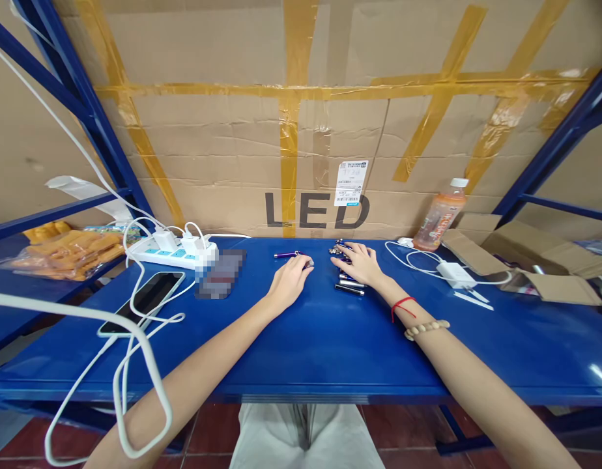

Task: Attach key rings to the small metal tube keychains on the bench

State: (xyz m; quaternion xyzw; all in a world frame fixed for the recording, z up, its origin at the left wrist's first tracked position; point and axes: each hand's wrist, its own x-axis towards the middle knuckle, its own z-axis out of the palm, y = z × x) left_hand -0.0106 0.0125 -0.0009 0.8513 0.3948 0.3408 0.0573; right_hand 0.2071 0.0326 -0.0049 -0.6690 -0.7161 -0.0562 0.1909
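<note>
My left hand (288, 281) rests on the blue table with its fingers curled together. A small greyish bit shows at its fingertips, too small to name. Just beyond these fingers lies a slim purple tube (284, 255) with a metal clasp at its right end, close to or touching them. My right hand (360, 263) is spread over a pile of slim tubes with metal clips (336, 247), partly hiding them. Below its palm lie a silver-and-blue tube (352, 283) and a black tube (349, 289) with a silver end, side by side.
At left are a white power strip (167, 256) with plugs, a phone (144, 301), looping white cables and a blurred dark object (221, 273). At right stand a drink bottle (440, 215), a white charger (456, 274) and an open carton (526, 260). A big cardboard wall (223, 156) closes the back.
</note>
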